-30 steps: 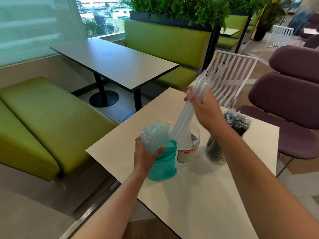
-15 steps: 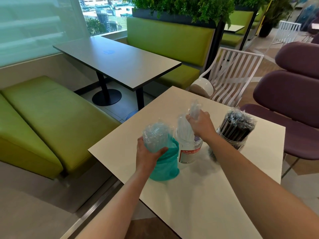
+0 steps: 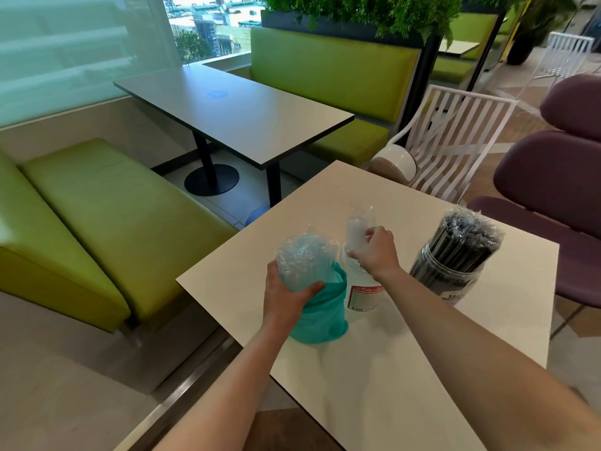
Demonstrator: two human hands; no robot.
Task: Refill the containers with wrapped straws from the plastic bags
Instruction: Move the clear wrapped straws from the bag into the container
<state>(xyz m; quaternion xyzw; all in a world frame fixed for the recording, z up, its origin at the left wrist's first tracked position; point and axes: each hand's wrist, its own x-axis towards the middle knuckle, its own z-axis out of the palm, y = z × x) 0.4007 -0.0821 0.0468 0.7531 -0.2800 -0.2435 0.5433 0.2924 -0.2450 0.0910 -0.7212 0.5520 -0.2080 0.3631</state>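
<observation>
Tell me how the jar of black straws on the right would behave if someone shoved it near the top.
The jar of black straws would probably tip rather than slide: it stands tall and narrow, with straws reaching well above its rim. It likely feels light, being clear plastic packed with thin straws. The crinkly wrappers on top look loose, so they would probably give under a push.
</observation>
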